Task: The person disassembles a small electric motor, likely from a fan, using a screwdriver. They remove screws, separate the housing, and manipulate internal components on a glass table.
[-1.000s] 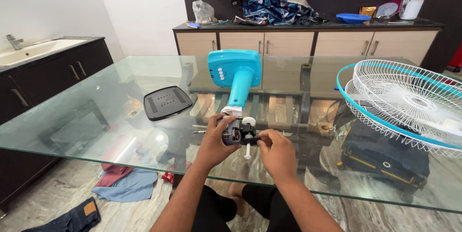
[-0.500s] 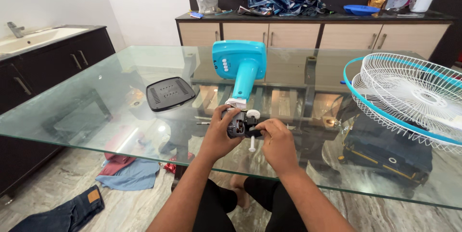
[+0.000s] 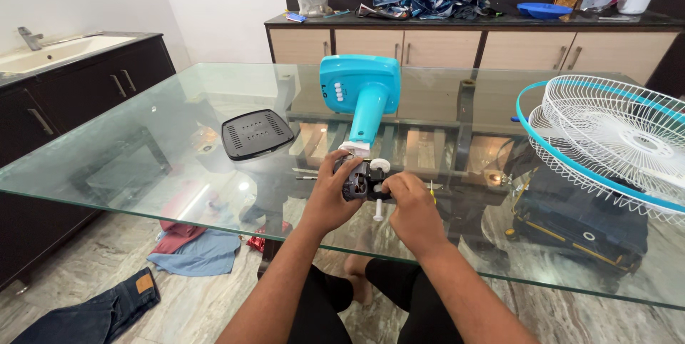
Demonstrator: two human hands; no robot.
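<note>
Fan motor (image 3: 359, 178), dark and still joined to the turquoise fan stand (image 3: 362, 98), lies near the front edge of the glass table (image 3: 143, 151); the stand's long axis runs from the motor toward 12 o'clock, base farthest away. At 10 o'clock from the motor rests a black vented cover (image 3: 256, 133). The left hand (image 3: 330, 200) wraps closed around the motor's left side. The right hand (image 3: 409, 208) pinches its white knob. At 3 o'clock sits a white wire fan guard (image 3: 614, 137).
</note>
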